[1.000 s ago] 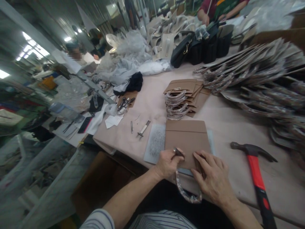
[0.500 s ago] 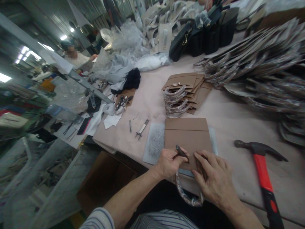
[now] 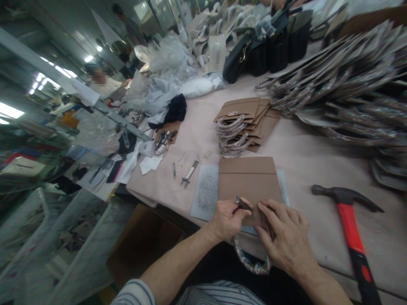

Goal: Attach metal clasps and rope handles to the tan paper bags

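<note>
A brown leather bag panel (image 3: 246, 180) with a seam across its upper part lies before me on a pale speckled board (image 3: 205, 192). A plastic-wrapped handle (image 3: 249, 260) loops from its near edge over the table edge. My left hand (image 3: 227, 218) pinches a short dark metal punch (image 3: 243, 203), tilted, its lower end at the panel near the handle; the exact contact point is hidden. My right hand (image 3: 284, 235) rests on the panel's near right part, fingers stretched forward and thumb apart, beside the handle's right end, which it partly covers.
A claw hammer (image 3: 349, 224) with a red and black grip lies at right. Beyond the panel are stacked brown panels with wrapped handles (image 3: 233, 131); a larger pile (image 3: 343, 84) fills the far right. Calipers (image 3: 190, 173) and a small metal rod (image 3: 174, 170) lie left. Black bags (image 3: 267, 53) stand behind.
The camera view has shifted slightly, and a person at the back shows more. Both hands, the punch and the panel keep nearly the same position.
</note>
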`<state>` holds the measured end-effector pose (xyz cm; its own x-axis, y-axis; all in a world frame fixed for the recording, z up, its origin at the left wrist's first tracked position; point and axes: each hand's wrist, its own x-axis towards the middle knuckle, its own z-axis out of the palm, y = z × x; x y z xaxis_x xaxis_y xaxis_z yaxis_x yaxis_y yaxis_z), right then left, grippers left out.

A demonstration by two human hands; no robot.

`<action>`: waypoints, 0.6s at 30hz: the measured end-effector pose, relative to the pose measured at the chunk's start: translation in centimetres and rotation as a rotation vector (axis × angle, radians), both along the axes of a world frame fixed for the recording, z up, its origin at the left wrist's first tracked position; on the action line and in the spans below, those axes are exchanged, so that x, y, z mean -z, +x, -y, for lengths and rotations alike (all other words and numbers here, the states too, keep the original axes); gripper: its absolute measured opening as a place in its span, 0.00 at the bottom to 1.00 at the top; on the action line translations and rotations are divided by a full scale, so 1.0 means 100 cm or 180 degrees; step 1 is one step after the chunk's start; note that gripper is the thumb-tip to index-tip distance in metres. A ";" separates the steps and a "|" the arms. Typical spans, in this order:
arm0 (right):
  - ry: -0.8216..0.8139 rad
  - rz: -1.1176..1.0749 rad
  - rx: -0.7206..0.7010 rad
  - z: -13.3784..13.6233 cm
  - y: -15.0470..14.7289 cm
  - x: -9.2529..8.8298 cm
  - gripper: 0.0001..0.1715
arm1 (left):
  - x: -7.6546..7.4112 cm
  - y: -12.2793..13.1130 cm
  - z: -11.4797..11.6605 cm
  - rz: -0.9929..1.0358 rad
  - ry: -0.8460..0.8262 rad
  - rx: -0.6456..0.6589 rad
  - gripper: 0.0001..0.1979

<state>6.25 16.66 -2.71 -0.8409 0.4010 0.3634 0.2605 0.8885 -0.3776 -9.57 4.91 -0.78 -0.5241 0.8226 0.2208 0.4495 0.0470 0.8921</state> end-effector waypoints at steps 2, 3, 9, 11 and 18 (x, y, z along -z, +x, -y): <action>0.0010 -0.0002 0.0004 0.000 0.000 0.001 0.21 | -0.001 0.001 -0.001 -0.0059 -0.0038 0.0036 0.07; 0.0012 -0.0012 0.0003 0.000 0.000 0.001 0.21 | -0.001 0.001 -0.002 -0.0096 -0.0057 0.0079 0.07; 0.0021 -0.0014 0.0008 0.001 0.001 0.002 0.22 | 0.003 0.005 -0.006 -0.0239 0.0096 -0.0014 0.07; 0.0055 -0.0025 0.0007 0.000 0.001 0.002 0.22 | 0.005 0.005 -0.006 -0.0288 0.0166 -0.0010 0.07; 0.0151 -0.0042 0.0016 0.001 0.000 0.000 0.22 | 0.002 0.002 -0.001 -0.0020 0.0159 -0.0023 0.08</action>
<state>6.28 16.57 -2.69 -0.8339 0.3874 0.3931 0.2605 0.9042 -0.3384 -9.32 5.01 -0.94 -0.5283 0.8067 0.2649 0.4549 0.0056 0.8905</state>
